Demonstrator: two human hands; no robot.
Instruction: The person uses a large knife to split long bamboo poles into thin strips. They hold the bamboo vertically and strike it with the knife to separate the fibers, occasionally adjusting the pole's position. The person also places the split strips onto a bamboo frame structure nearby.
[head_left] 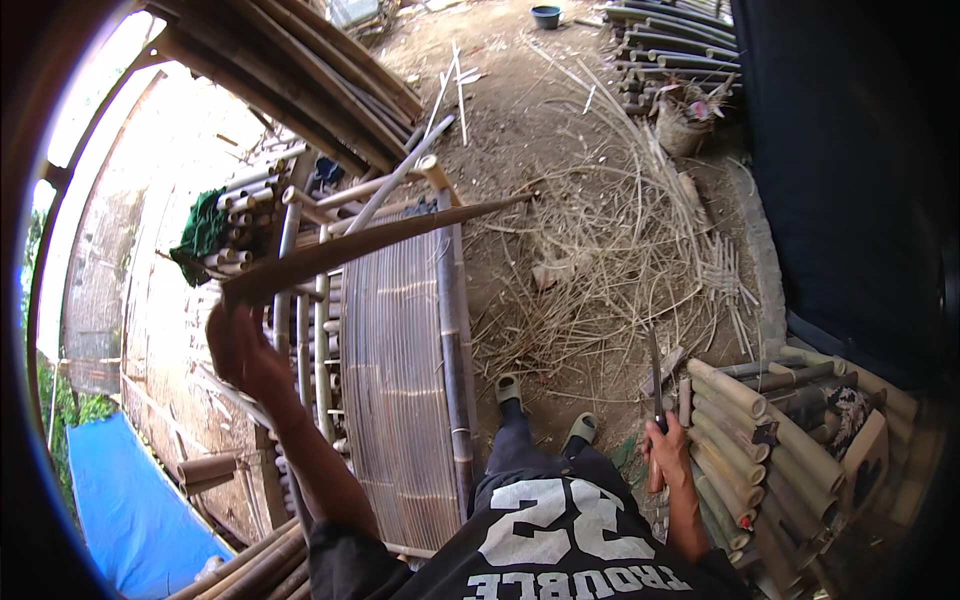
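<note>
In the head view, the person's left hand [248, 352] is raised at the left, its fingers closed at the wide near end of a long brown strip [370, 241] that looks like split bamboo. The strip crosses above a slatted bench [395, 350] and narrows toward its far tip, which shows against a tangle of pale shavings [600, 275] on the dirt ground [500, 90]. The right hand [668, 440] is low at the right, wrapped around the handle of a knife [657, 388], whose narrow dark blade points away from the body; the blade is well apart from the strip. Just beside that hand, on its right, cut bamboo poles [735, 440] lie stacked. The person stands beside the bench in light clogs [581, 430], wearing a dark shirt [430, 580] with white print. A green cloth [203, 235] lies over bamboo ends beyond the left hand, and a blue tarp [135, 510] spreads at the lower left. Farther off, a dark bucket [546, 17] stands near another pole stack [670, 55].
</note>
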